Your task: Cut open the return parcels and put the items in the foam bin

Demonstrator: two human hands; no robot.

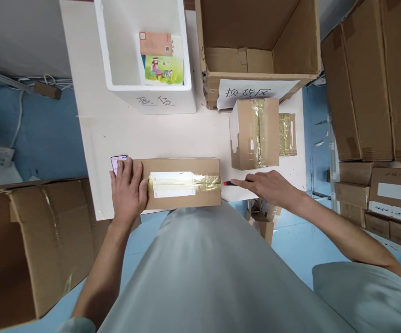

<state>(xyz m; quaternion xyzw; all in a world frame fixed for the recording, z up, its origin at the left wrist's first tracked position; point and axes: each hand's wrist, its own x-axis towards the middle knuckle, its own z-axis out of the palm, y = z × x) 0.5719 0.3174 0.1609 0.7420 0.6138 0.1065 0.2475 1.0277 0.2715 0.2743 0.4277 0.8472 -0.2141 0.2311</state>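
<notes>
A long, narrow cardboard box (176,201) lies on the white table in front of me, closed along its top with shiny yellowish tape and bearing a white label (174,185). My left hand (127,192) rests over the box's left end, fingers stretched out and apart. Partly covered by those fingers is a phone (114,163). At the box's right end, my right hand (268,185) is closed around a small red-and-black box cutter (228,183). Its tip points at the taped end; the blade is too small to make out.
Behind stand a white foam bin (145,99) with booklets (164,69) and a large open carton (212,88) with a handwritten sheet. Two taped boxes (270,134) sit at the right. An open carton (61,231) stands left; boxes (395,194) fill a rack at right.
</notes>
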